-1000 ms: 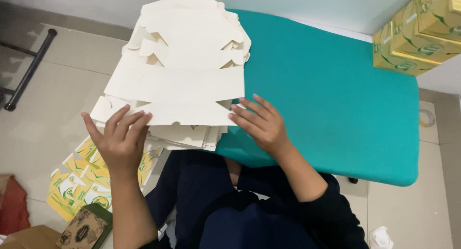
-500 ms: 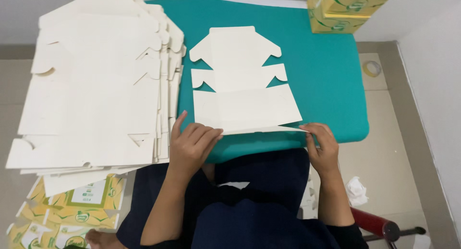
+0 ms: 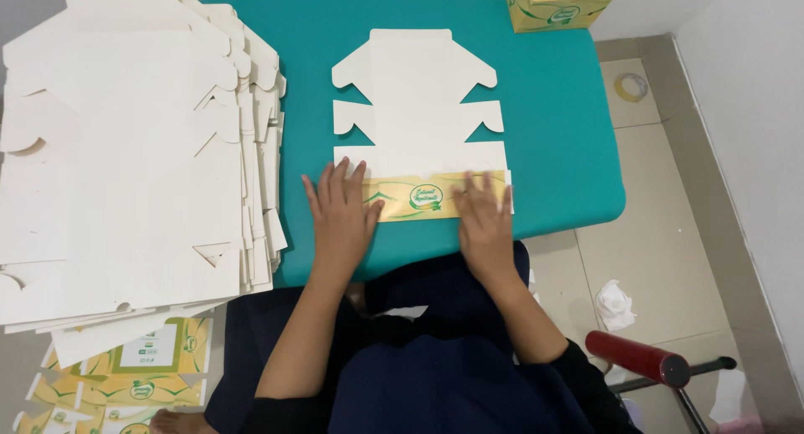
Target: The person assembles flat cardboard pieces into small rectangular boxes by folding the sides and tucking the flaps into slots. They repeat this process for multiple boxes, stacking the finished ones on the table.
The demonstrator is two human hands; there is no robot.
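Hands flat on folded flap.
Left hand [image 3: 342, 212] and right hand [image 3: 484, 220], both open, press yellow printed flap [image 3: 416, 197] of flat cream die-cut carton [image 3: 416, 99] on teal table [image 3: 561, 132]; yellow boxes [image 3: 557, 0] at far corner.

Teal desk [image 3: 553, 141], padded top, rounded corners. On it, centre: one flat die-cut carton blank [image 3: 416, 99], plain cream side up, near flap folded over so a yellow-green printed strip [image 3: 423, 197] shows along the near edge. Both hands press flat on that strip: left hand [image 3: 342, 216] at its left end, right hand [image 3: 484, 220] at its right. Left edge of desk: tall stack of the same cream blanks [image 3: 126, 149], overhanging well past the desk. Far right corner: yellow-green made-up boxes [image 3: 557, 2], partly cut off by the frame. Tiled floor [image 3: 662, 233]: printed blanks [image 3: 126, 379] lower left, roll of tape [image 3: 631, 86], crumpled white tissue [image 3: 615, 304].
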